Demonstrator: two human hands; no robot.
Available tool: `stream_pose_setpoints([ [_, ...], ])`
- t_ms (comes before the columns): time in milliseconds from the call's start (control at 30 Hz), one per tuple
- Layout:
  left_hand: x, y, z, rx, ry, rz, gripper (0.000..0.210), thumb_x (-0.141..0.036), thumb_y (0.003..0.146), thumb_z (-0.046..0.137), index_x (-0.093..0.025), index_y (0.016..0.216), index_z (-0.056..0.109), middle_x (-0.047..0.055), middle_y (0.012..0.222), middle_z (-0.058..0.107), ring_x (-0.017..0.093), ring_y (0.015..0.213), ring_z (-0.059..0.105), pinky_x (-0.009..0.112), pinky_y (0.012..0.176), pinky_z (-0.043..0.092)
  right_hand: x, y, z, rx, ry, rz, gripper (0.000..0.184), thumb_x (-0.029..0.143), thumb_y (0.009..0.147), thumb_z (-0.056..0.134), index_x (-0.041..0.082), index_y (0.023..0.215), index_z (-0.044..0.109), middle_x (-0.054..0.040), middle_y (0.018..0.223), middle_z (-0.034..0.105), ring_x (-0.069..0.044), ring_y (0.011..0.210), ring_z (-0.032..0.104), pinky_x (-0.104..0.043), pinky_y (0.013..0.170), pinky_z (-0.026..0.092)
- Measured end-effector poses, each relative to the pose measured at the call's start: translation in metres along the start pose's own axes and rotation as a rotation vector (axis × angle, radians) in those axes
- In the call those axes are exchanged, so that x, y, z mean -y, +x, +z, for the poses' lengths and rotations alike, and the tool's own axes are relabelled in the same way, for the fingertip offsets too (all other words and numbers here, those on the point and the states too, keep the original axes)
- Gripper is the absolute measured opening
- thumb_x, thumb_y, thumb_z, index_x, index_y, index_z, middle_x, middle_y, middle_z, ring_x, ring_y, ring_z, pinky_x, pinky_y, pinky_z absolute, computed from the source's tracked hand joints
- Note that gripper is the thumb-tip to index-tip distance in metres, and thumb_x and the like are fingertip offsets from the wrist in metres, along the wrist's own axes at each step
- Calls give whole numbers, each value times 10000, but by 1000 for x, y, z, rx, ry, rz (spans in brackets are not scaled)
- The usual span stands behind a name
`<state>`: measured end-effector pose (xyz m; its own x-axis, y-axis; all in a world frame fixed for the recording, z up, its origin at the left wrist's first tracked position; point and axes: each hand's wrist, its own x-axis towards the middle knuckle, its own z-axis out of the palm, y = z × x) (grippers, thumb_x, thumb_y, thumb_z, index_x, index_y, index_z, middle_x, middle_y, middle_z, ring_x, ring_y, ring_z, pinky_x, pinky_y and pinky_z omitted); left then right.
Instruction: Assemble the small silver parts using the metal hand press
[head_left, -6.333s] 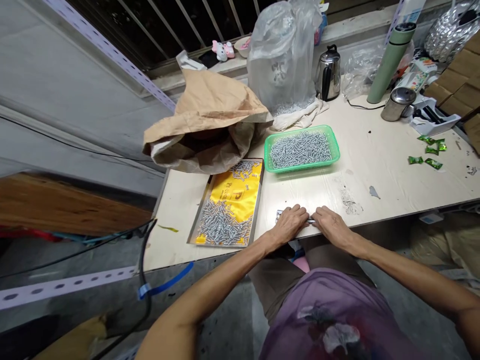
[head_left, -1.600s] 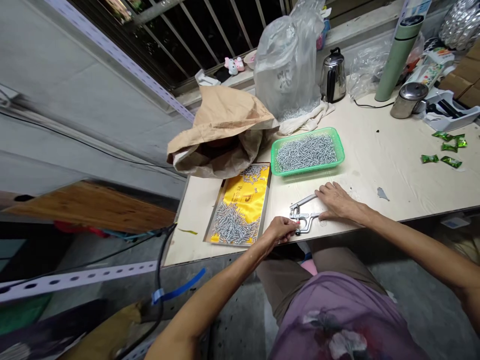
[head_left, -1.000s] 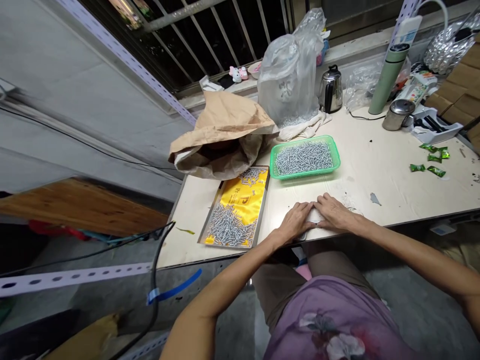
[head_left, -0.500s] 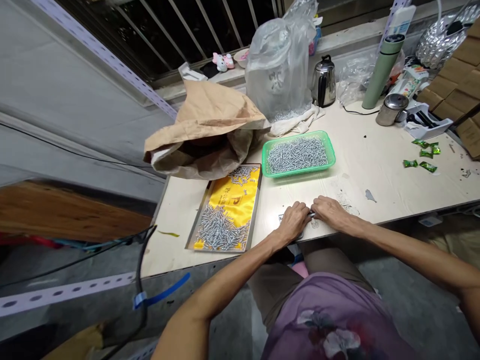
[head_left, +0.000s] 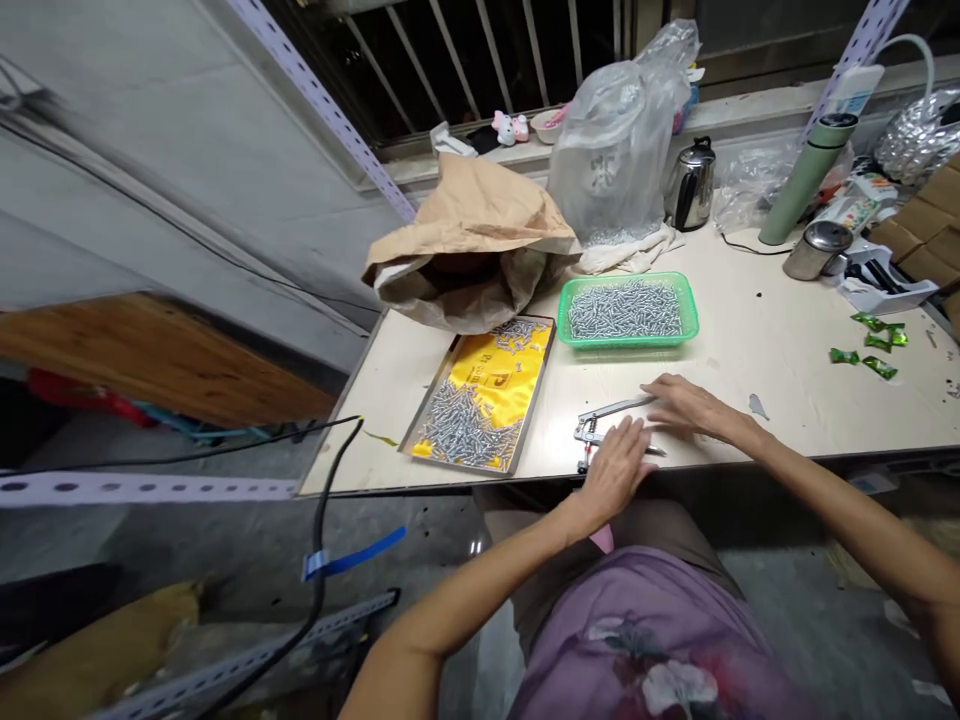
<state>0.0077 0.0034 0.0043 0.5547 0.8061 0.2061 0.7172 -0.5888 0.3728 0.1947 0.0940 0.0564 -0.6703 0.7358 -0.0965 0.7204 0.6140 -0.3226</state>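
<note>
On the table near its front edge lies a metal hand tool with two long handles and a spring [head_left: 616,407], its handles spread apart. My left hand [head_left: 619,465] rests over the lower handle, fingers stretched out and covering part of it. At the tip of the upper handle is my right hand [head_left: 690,408], with its fingers extended; whether they touch the handle I cannot tell. To the left, a shallow tray [head_left: 534,408] with a yellow lining holds many small metal screw-like pieces [head_left: 469,425]. A green plastic basket [head_left: 628,342] behind my hands is full of similar pieces.
A brown paper sack [head_left: 480,215] lies open behind the tray, beside a clear plastic bag [head_left: 607,150]. A steel kettle [head_left: 694,185], a green flask [head_left: 806,185] and a metal cup [head_left: 817,250] stand at the back right. Green-wrapped sweets [head_left: 879,368] lie at the right.
My hands have come apart from their closed grip by the table edge, and the fingers have opened. The tool now shows with its handles spread. The view has shifted left.
</note>
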Motion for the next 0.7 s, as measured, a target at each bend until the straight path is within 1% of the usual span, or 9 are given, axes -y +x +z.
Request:
stream_pose_setpoints([
  [133, -13, -10, 13, -21, -37, 3, 477, -410, 937, 463, -154, 1336, 411, 186, 1389, 487, 296, 1355, 387, 522, 1090, 352, 2, 17, 1, -15, -137, 95, 177, 205, 887, 550, 153, 1021, 654, -111, 992, 614, -238, 934, 528, -335, 793, 403],
  [233, -15, -8, 12, -16, -60, -7, 525, -457, 926, 467, -139, 1339, 407, 190, 1372, 501, 303, 1356, 384, 536, 1108, 320, 11, 37, -6, -22, -206, 165, 162, 206, 904, 528, 150, 917, 679, -111, 959, 632, -247, 940, 506, -358, 792, 362],
  [300, -14, -7, 11, -16, -76, -8, 557, -489, 915, 472, -132, 1337, 407, 197, 1367, 500, 306, 1364, 370, 544, 1114, 306, 22, 47, -11, -32, -239, 166, 161, 199, 895, 542, 149, 940, 688, -122, 990, 636, -259, 960, 493, -371, 791, 349],
  [367, -13, -6, 11, -12, -96, -6, 584, -512, 902, 484, -117, 1329, 418, 208, 1358, 501, 314, 1357, 377, 542, 1110, 312, 39, 53, -12, 0, -233, 50, 164, 190, 873, 576, 170, 984, 695, -121, 1041, 632, -258, 985, 487, -361, 778, 354],
  [433, -12, -7, 13, 16, -126, -25, 584, -521, 893, 496, -108, 1303, 449, 208, 1310, 538, 325, 1305, 441, 527, 1075, 364, 60, 55, -8, 68, -196, -164, 154, 211, 856, 613, 217, 980, 705, -95, 1080, 624, -250, 1025, 480, -340, 772, 363],
  [467, -13, -7, 15, 39, -141, -43, 578, -524, 890, 497, -110, 1291, 465, 202, 1277, 563, 331, 1266, 480, 521, 1047, 395, 70, 55, -4, 100, -188, -272, 129, 223, 853, 622, 234, 946, 711, -83, 1089, 622, -249, 1054, 472, -334, 775, 366],
  [533, -13, -9, 18, 84, -165, -76, 573, -531, 887, 496, -117, 1284, 485, 186, 1238, 593, 341, 1206, 528, 513, 1007, 431, 86, 55, 7, 122, -220, -420, 101, 218, 860, 614, 226, 848, 714, -77, 1077, 624, -258, 1115, 451, -339, 798, 366],
  [633, -12, -10, 17, 124, -160, -62, 615, -545, 879, 499, -109, 1311, 476, 185, 1303, 557, 349, 1235, 502, 493, 1032, 409, 95, 61, 23, 110, -285, -547, 147, 186, 869, 594, 187, 757, 688, -88, 998, 640, -258, 1108, 467, -346, 803, 367],
  [700, -9, -9, 14, 132, -135, -27, 634, -540, 881, 498, -106, 1341, 451, 182, 1358, 516, 346, 1274, 465, 480, 1060, 380, 97, 68, 30, 79, -256, -604, 137, 177, 881, 577, 177, 784, 673, -83, 941, 649, -231, 1025, 512, -330, 771, 375],
])
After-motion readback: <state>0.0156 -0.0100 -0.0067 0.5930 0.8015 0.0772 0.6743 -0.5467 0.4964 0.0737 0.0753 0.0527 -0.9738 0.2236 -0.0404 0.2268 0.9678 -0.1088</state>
